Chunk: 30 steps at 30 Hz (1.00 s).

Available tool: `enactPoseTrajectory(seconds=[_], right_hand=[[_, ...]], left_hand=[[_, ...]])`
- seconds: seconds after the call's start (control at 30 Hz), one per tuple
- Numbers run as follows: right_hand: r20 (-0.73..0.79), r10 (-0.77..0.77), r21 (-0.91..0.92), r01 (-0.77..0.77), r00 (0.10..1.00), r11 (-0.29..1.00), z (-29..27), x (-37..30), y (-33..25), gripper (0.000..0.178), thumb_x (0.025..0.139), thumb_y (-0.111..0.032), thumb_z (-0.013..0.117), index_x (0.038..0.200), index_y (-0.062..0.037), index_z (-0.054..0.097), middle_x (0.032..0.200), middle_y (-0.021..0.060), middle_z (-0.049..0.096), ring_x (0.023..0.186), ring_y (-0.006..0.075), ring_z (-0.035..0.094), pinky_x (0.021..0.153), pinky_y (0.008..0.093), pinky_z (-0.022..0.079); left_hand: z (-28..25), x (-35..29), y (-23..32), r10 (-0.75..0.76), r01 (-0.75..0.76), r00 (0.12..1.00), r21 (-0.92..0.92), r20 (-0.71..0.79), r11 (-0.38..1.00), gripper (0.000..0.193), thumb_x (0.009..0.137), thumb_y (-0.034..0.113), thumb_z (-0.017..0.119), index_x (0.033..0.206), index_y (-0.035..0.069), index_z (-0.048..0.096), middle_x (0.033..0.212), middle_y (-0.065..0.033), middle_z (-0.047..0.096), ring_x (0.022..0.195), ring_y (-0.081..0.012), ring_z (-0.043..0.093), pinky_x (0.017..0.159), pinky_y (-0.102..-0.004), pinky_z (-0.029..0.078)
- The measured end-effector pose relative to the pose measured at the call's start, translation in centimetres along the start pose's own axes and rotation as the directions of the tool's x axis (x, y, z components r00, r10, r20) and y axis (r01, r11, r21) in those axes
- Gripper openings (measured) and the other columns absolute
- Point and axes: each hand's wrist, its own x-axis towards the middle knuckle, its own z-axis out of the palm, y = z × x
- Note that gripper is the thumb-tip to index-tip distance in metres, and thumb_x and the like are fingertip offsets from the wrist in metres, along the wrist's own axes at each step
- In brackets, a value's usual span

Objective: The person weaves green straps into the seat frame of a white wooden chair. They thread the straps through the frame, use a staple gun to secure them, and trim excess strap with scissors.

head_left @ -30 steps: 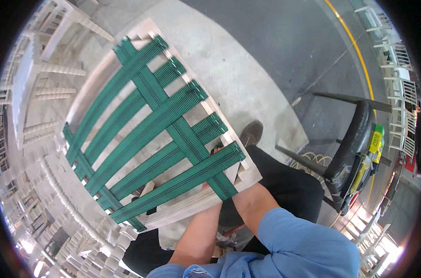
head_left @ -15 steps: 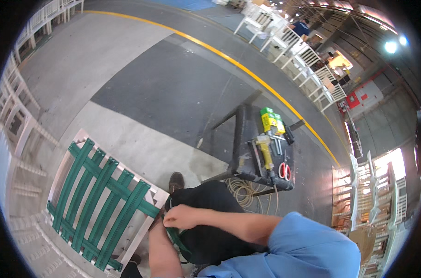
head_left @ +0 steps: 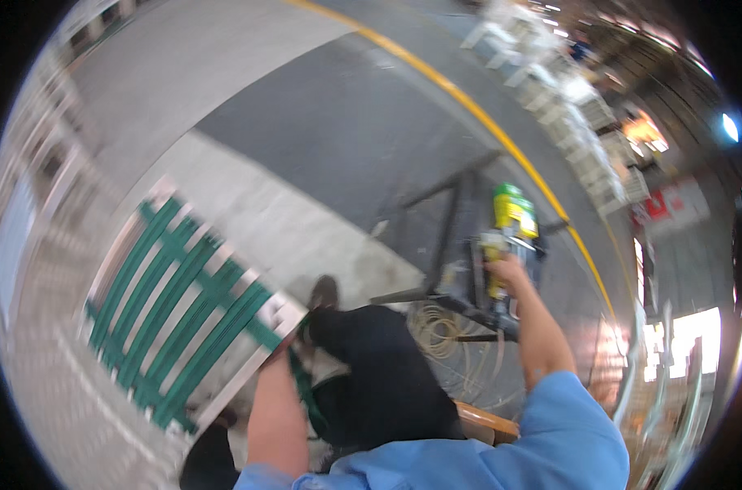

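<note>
Head view: right hand (head_left: 508, 269) now stretched out to the yellow tool (head_left: 495, 273) on the dark stand (head_left: 453, 245), fingers closing round it, where half a second ago sat near the lap. Left hand (head_left: 288, 347) pinching green strap (head_left: 302, 380) at the webbed chair frame (head_left: 183, 318), just ahead. Looks like fastening the strap comes next.

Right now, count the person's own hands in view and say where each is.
2. The left hand is at the corner of the green-webbed frame, mostly hidden; the right hand is on the yellow tool on the dark stand.
</note>
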Motion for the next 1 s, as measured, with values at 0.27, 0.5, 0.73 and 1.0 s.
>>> enactPoseTrajectory(seconds=[0.27,0.5,0.73,1.0], right_hand=[[0.102,-0.393,0.35,0.337,0.914,0.874,-1.4,-11.4,-7.5,0.058,0.08,0.002,0.074,0.135,-0.002,0.06,0.12,0.0075,0.069,0.103,0.021,0.065,0.089,0.0359,0.052],[0.566,-0.539,0.418,0.346,0.624,0.84,0.0,-27.7,-18.0,0.042,0.101,-0.018,0.073,0.139,-0.0016,0.062,0.124,0.0048,0.071,0.113,0.0177,0.064,0.1,0.0351,0.049],[0.785,-0.502,0.412,0.299,0.363,0.861,12.1,-34.6,-21.2,0.036,0.101,-0.03,0.076,0.119,-0.0018,0.066,0.096,0.0013,0.069,0.072,0.0094,0.063,0.061,0.0257,0.052],[0.787,-0.458,0.257,0.455,0.414,0.853,16.3,-34.9,-22.2,0.041,0.099,-0.033,0.078,0.117,0.001,0.064,0.085,0.0029,0.068,0.064,0.0108,0.064,0.054,0.0288,0.052]], left_hand=[[-1.1,-0.3,-0.8,0.102,-0.103,0.994,-0.018,-0.033,0.995,0.027,0.103,0.015,0.049,0.118,0.002,0.067,0.1,-0.0091,0.073,0.073,-0.0175,0.069,0.054,-0.0301,0.055],[-0.8,-0.2,-1.7,0.137,-0.137,0.991,0.024,0.006,0.99,0.027,0.103,0.013,0.049,0.118,0.002,0.067,0.1,-0.009,0.072,0.071,-0.0166,0.069,0.052,-0.0296,0.054],[-0.6,0.4,-2.5,0.166,-0.173,0.984,0.131,0.059,0.976,0.027,0.102,0.011,0.048,0.118,0.001,0.067,0.099,-0.0088,0.072,0.07,-0.0157,0.068,0.051,-0.029,0.052],[-1.3,0.7,-2.5,0.192,-0.196,0.98,0.094,0.051,0.976,0.028,0.101,0.005,0.046,0.118,0.0,0.067,0.098,-0.0085,0.072,0.067,-0.0142,0.066,0.049,-0.0282,0.05]])
